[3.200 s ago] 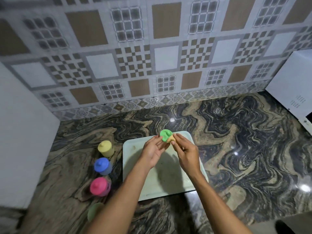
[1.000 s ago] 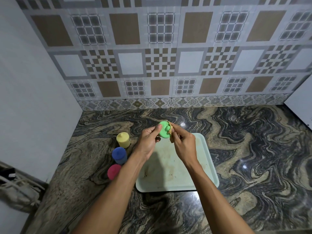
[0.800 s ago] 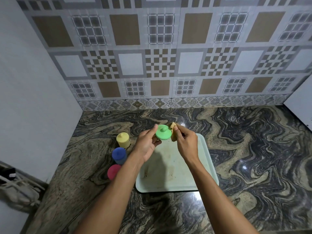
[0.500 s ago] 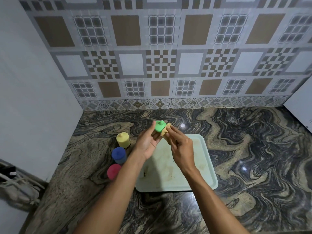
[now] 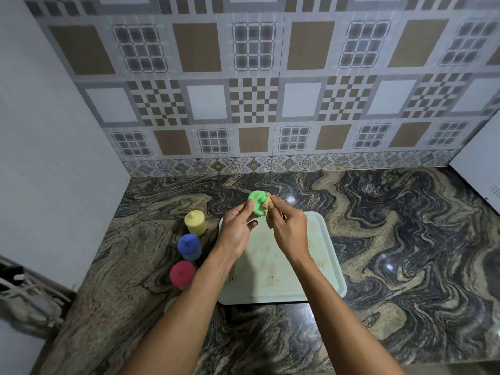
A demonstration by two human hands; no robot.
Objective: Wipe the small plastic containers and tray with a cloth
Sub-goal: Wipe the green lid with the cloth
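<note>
My left hand holds a small green plastic container up over the far edge of the pale green tray. My right hand pinches a small tan cloth against the container's right side. The tray lies flat on the marbled counter and shows brown stains. To its left stand a yellow container, a blue one and a pink one in a row. A pale green container peeks out beside my left forearm, mostly hidden.
The patterned tile wall closes the back of the counter. A white panel walls off the left side. A white appliance stands at the far right. A dish rack sits low at the left.
The green container has turned in my left hand, its top now facing me. My right hand with the cloth has shifted along its right side. The other containers and tray have stayed put.
</note>
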